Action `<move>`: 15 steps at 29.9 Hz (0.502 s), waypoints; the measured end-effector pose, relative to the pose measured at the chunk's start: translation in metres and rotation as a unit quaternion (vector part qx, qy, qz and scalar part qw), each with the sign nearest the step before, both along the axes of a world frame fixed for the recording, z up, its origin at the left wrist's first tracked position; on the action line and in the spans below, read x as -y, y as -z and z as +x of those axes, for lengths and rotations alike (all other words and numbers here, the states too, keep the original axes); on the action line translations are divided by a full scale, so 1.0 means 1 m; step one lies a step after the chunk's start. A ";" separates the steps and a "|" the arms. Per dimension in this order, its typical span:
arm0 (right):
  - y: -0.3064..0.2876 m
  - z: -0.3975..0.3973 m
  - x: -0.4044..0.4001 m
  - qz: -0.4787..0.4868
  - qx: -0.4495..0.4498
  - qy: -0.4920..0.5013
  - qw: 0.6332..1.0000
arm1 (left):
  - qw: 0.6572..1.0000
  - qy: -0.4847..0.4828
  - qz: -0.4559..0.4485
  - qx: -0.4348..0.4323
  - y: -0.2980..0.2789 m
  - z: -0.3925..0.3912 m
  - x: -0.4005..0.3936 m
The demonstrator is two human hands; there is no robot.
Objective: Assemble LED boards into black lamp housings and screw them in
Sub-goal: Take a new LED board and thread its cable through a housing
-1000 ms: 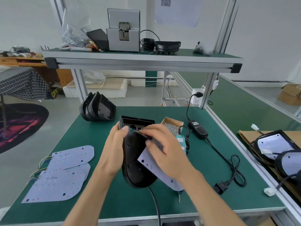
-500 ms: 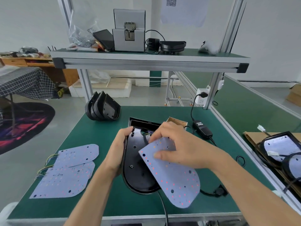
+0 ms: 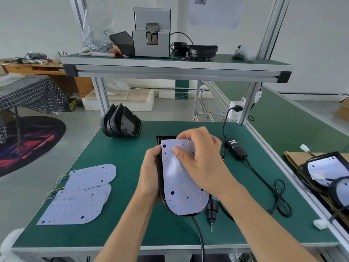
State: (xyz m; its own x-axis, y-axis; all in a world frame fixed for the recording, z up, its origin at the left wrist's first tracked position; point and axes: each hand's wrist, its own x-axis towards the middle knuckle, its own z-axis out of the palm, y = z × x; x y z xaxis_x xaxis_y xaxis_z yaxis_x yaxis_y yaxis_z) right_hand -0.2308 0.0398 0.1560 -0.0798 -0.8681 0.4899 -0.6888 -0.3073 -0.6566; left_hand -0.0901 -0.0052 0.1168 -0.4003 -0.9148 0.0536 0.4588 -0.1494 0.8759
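We see little of the black housing [image 3: 160, 178]: the LED board [image 3: 181, 182] covers nearly all of it, leaving only a rim. Right of the board, the electric screwdriver [image 3: 213, 208] is mostly behind the right hand [image 3: 200, 159]. The right hand's fingers [image 3: 190, 133] curl over the board's far edge, hiding its wires. Far right of the board, the finished lamps [image 3: 328, 173] are cut by the frame edge.
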 end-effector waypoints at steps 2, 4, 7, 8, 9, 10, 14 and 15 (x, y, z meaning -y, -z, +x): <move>0.001 0.000 -0.001 -0.031 -0.033 0.002 0.999 | 1.000 0.004 0.002 -0.001 -0.002 0.003 0.002; 0.001 0.001 0.000 -0.069 -0.080 0.008 0.994 | 1.000 -0.003 0.008 0.004 -0.002 0.006 0.004; 0.001 0.002 0.001 -0.097 -0.118 0.027 0.988 | 1.000 0.017 0.002 0.003 -0.007 0.008 0.006; 0.001 0.002 0.002 -0.103 -0.116 0.033 0.987 | 1.000 0.020 0.002 0.000 -0.007 0.008 0.006; 0.002 0.003 0.002 -0.112 -0.117 0.041 0.986 | 1.000 0.020 0.005 -0.004 -0.008 0.008 0.006; 0.002 0.004 0.002 -0.125 -0.124 0.053 0.983 | 1.000 0.020 0.008 -0.009 -0.009 0.008 0.005; 0.001 0.007 0.002 -0.156 -0.175 0.103 0.967 | 1.000 0.008 0.017 -0.024 -0.011 0.006 0.001; 0.001 0.006 0.002 -0.152 -0.185 0.102 0.965 | 0.999 0.000 0.022 -0.028 -0.011 0.006 0.000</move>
